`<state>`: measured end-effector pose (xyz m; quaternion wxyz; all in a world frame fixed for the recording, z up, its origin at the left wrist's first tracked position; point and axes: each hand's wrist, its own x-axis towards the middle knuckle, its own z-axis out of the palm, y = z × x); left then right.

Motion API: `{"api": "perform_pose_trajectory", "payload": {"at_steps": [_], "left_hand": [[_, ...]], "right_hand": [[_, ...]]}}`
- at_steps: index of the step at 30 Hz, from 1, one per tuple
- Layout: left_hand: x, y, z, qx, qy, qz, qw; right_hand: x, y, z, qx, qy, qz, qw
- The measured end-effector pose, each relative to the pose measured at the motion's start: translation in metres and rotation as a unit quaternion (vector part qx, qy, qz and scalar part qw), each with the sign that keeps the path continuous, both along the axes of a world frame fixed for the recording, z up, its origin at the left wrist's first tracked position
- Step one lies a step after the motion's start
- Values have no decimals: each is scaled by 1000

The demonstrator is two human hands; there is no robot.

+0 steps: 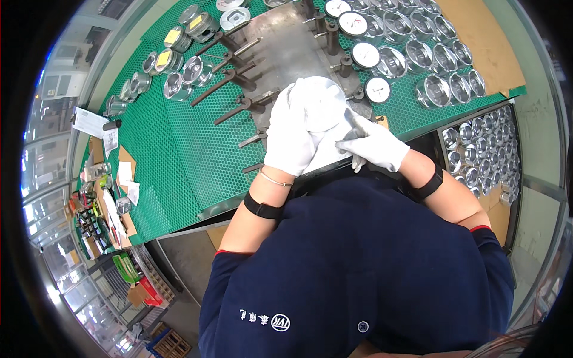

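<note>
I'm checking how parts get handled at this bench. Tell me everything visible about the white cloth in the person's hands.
The white cloth is a soft, plain fabric, bunched into a rounded bundle as if wrapped over something hidden beneath. The gloved left hand cups its left side; the gloved right hand presses its lower right edge, fingers pointing left. A loose fold hangs toward the person's body. It sits above the grey metal plate on the green mesh mat, near the dial gauges.
</note>
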<state>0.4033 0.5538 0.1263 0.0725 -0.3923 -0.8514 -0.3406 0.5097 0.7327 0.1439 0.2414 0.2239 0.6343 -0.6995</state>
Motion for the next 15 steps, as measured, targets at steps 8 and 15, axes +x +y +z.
{"api": "perform_pose_trajectory", "payload": {"at_steps": [8, 15], "left_hand": [[3, -14, 22, 30, -91, -46, 994], [-38, -49, 105, 134, -159, -83, 975]], "right_hand": [[3, 4, 18, 359, 155, 136, 910], [40, 38, 34, 84, 343, -147, 924]]}}
